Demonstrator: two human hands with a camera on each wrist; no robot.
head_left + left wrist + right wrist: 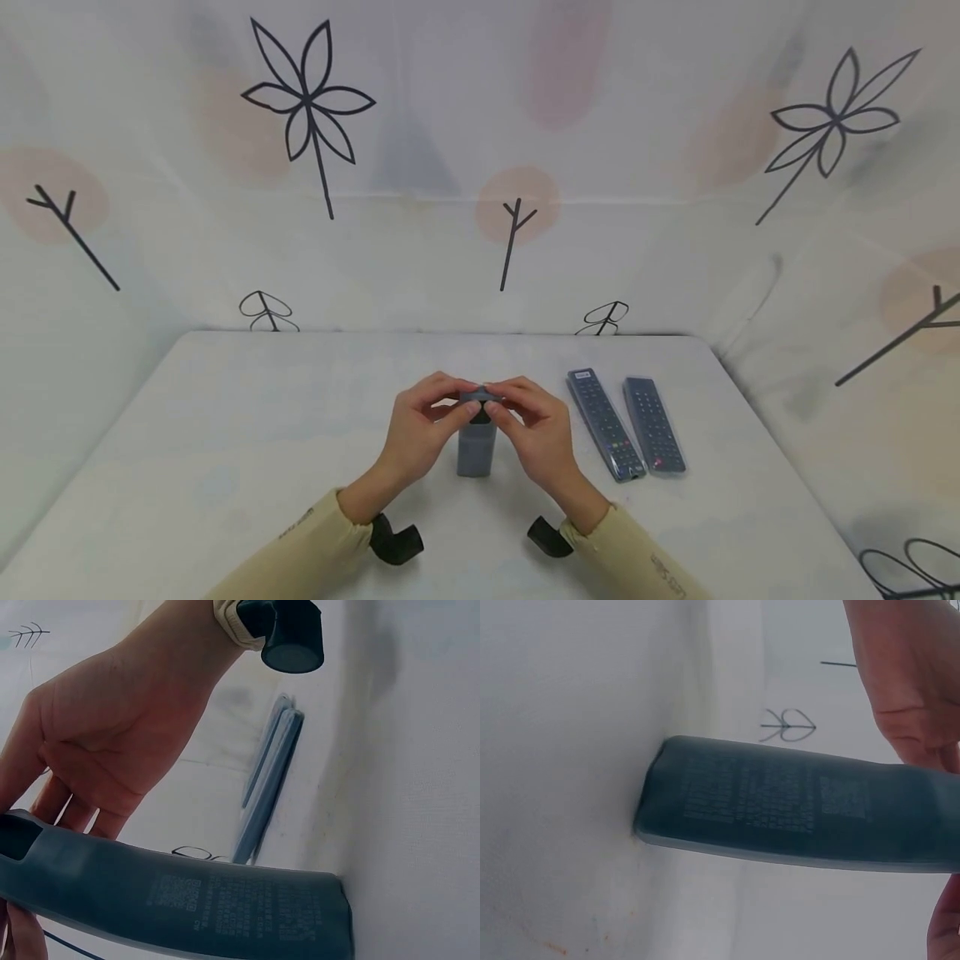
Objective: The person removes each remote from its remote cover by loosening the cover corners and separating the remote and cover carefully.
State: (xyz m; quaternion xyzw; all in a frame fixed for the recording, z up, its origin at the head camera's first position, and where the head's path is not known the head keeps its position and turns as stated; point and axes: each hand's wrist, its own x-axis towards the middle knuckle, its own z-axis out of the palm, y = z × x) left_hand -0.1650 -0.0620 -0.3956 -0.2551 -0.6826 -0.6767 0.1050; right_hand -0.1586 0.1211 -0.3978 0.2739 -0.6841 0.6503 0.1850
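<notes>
A long dark blue-grey object [476, 450] with rounded sides stands upright on the white table between my hands. Small printed text covers its near face, seen on the object [225, 900] in the left wrist view. Near its upper end is a dark recess [19, 838]. My left hand [417, 423] pinches that end from the left, fingertips at the very top and thumb beside the recess. From the other side, my right hand [542, 423] pinches the same end, its thumb almost meeting the left one. The fingertips partly hide the top; its lower end meets the table.
Two dark remote controls, a longer one [606, 425] and a shorter one [655, 425], lie side by side to the right of my right hand. Behind the white table [285, 417] hangs a pale cloth [420, 250] printed with plants. Black mounts [397, 542] sit at both wrists.
</notes>
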